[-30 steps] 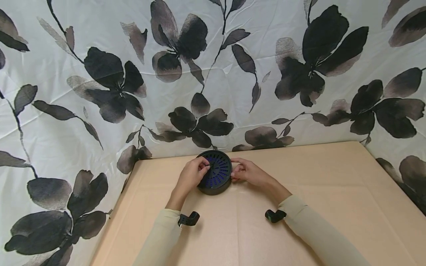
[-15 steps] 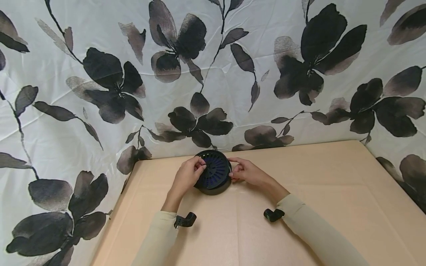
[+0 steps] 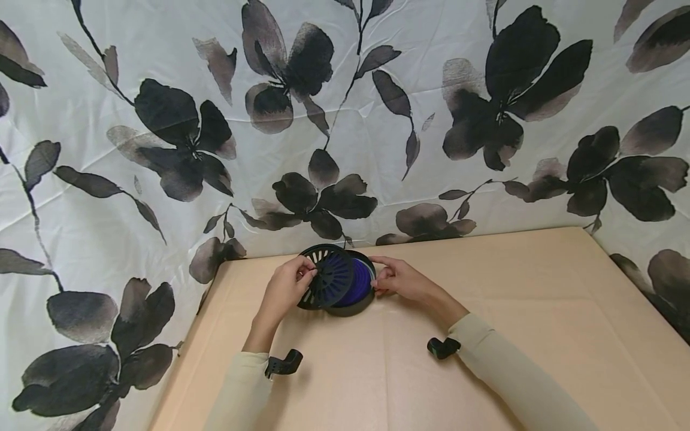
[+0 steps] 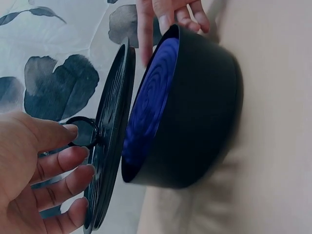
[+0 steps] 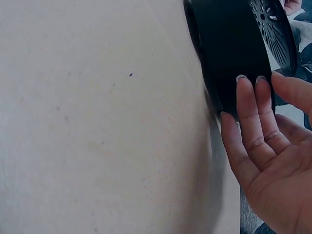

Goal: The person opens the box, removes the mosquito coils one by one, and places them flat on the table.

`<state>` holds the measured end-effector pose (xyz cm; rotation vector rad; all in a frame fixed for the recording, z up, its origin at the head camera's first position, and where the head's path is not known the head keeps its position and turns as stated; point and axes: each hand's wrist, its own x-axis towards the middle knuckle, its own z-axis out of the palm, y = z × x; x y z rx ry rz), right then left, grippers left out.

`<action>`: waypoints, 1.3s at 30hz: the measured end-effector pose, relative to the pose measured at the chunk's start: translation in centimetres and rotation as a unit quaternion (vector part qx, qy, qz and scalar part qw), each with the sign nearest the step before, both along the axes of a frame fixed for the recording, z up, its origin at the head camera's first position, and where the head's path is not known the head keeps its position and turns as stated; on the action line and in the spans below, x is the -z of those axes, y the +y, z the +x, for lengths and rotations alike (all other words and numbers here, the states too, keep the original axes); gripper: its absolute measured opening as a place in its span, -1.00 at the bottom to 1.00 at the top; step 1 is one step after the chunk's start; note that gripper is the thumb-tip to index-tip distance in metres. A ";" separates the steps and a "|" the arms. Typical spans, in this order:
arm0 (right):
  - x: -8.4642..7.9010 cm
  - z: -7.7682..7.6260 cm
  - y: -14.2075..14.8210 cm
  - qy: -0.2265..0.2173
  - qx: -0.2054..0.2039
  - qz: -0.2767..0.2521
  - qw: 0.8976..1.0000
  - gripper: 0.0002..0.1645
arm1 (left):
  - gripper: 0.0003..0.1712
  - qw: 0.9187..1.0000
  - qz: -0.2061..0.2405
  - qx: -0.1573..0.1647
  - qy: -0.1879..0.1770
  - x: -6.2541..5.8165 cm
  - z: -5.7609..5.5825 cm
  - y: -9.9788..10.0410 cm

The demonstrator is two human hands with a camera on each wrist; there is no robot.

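Note:
My left hand [image 3: 283, 288] pinches a small black ring [image 4: 82, 118] on a round slotted black lid [image 3: 333, 281]. That lid is lifted off and tilted, standing left of the round black container [image 4: 204, 107] and partly overlapping it in the head view. Inside the container lies a blue spiral coil [image 3: 361, 280], filling most of the opening. On the container's right side, my right hand [image 3: 403, 280] holds the wall, its fingertips [image 5: 246, 90] on the outside and its thumb near the rim.
A tan table [image 3: 463, 371] lies under the container, which sits near its back edge. Behind hangs a white cloth [image 3: 409, 30] with dark flowers. A black wrist camera [image 3: 284, 363] is strapped to the left wrist, another wrist camera [image 3: 444, 348] to the right.
My left hand has moved left with the lid, lifting it off the container and uncovering the blue coil. The right hand and the container stay nearly in place.

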<state>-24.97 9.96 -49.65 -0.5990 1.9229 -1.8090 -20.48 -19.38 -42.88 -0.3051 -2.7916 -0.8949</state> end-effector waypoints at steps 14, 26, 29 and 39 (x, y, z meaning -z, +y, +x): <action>0.3 -0.6 0.1 -0.013 -0.009 0.001 1.000 -0.11 | -0.94 1.000 -0.002 -0.027 -0.001 0.0 0.3 -2.9; 0.3 -1.2 0.2 -0.016 -0.012 0.004 1.000 -0.11 | -0.90 0.999 -0.006 -0.043 0.008 0.4 0.4 -4.9; 0.2 -1.1 0.2 -0.015 -0.012 0.005 1.000 -0.11 | -0.91 0.999 -0.007 -0.042 0.007 0.6 0.4 -5.7; -0.1 -0.6 0.3 -0.011 -0.017 0.011 1.000 -0.13 | -0.92 0.999 -0.009 -0.031 -0.001 1.2 0.5 -8.2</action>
